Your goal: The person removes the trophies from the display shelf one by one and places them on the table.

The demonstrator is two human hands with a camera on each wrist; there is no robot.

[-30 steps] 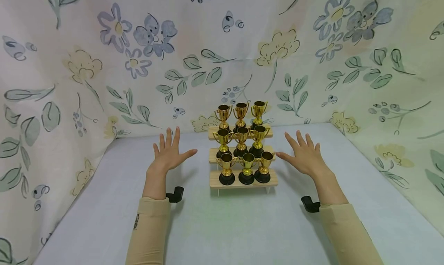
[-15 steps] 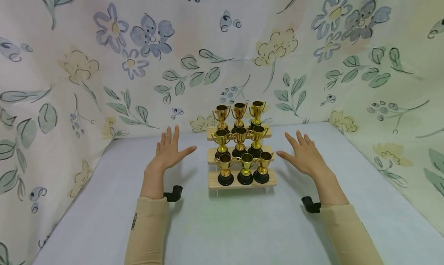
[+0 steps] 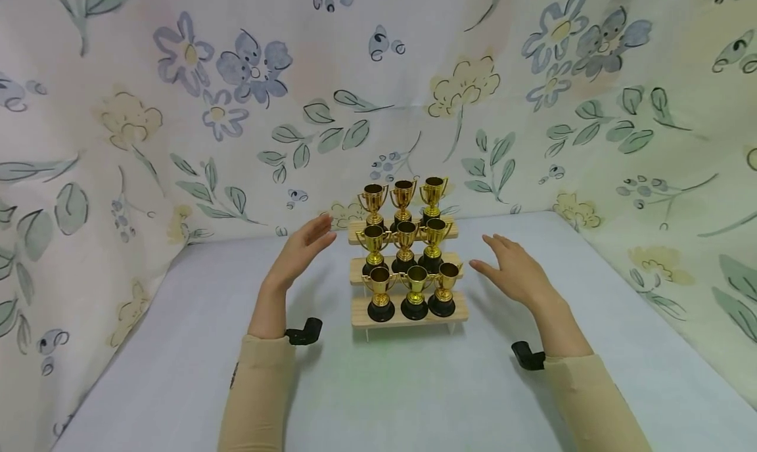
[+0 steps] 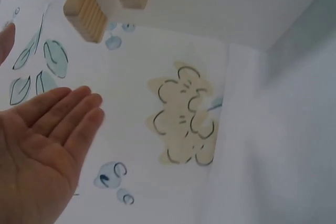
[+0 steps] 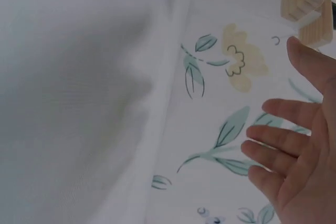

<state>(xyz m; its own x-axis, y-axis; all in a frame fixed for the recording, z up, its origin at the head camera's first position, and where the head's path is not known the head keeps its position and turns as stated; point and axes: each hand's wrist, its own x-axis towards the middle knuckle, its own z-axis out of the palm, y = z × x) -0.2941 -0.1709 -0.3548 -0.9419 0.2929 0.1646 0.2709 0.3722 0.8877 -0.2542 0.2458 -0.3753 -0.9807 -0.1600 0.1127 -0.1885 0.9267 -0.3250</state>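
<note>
Several small gold trophy cups (image 3: 416,282) on black bases stand upright in three rows on a three-tier wooden stand (image 3: 359,313). My left hand (image 3: 298,251) is in the air left of the stand, palm turned inward toward it, fingers straight and holding nothing. My right hand (image 3: 514,268) hovers on the other side, thumb tip close to the front trophies' right end, also with nothing in it. In the left wrist view the left hand (image 4: 50,145) shows its palm and extended fingers; in the right wrist view the right hand (image 5: 299,140) is likewise relaxed with fingers apart.
The stand sits on a table with a pale cloth (image 3: 402,386). Behind it and along both sides hangs a floral curtain (image 3: 266,143). A black wrist-camera mount (image 3: 304,332) juts inward from the left wrist, and another mount (image 3: 527,355) from the right.
My left hand has turned from spread fingers facing forward to a palm facing inward and moved slightly right. The right hand's fingers have drawn together. The trophies have stayed on the stand.
</note>
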